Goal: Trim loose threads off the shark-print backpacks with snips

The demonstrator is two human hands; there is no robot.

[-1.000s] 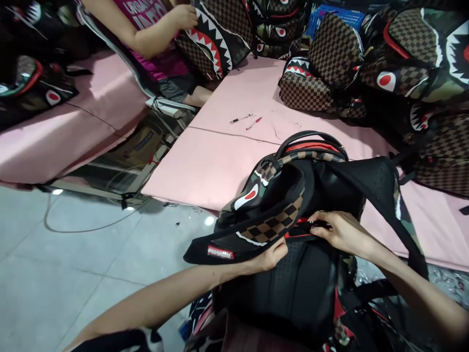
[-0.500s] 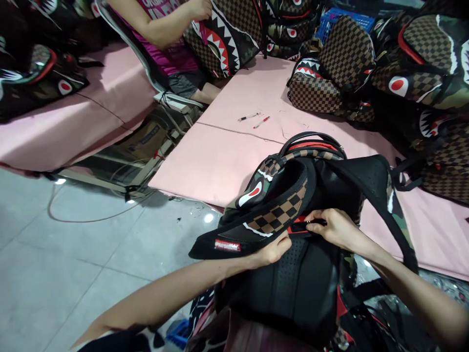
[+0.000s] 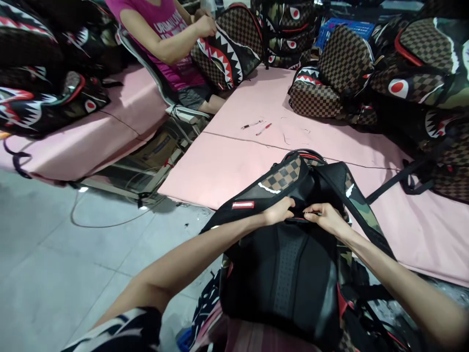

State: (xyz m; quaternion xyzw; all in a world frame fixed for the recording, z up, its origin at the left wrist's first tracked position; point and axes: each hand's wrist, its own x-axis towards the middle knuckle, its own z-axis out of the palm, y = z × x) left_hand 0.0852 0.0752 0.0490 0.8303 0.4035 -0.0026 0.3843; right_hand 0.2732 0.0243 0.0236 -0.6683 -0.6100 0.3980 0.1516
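Note:
A black backpack (image 3: 256, 288) leans upright against the pink table's edge, its padded back panel facing me. Across the upper panel runs a pocket opening (image 3: 298, 219) with a trace of red lining. My left hand (image 3: 279, 211) is closed at the left end of this opening, gripping the backpack's fabric. Just to its right, my right hand (image 3: 326, 219) pinches what looks like a small zipper pull, mostly covered by the fingertips. The left shoulder strap (image 3: 281, 179), checkered with a red label, lies out to the left. The right strap (image 3: 362, 205) spreads to the right.
Two pens (image 3: 264, 129) and loose threads lie on the pink table (image 3: 234, 166). Checkered backpacks (image 3: 344, 58) pile up at the right, more bags (image 3: 54, 102) at the left. Across the table a seated person (image 3: 172, 44) handles another backpack (image 3: 234, 54). A blue crate (image 3: 330, 30) stands behind.
The left strap has swung up and away from the pocket, lying flatter. Both hands have shifted slightly upward, still close together at the opening. The red lining shows less. The view has tilted a little.

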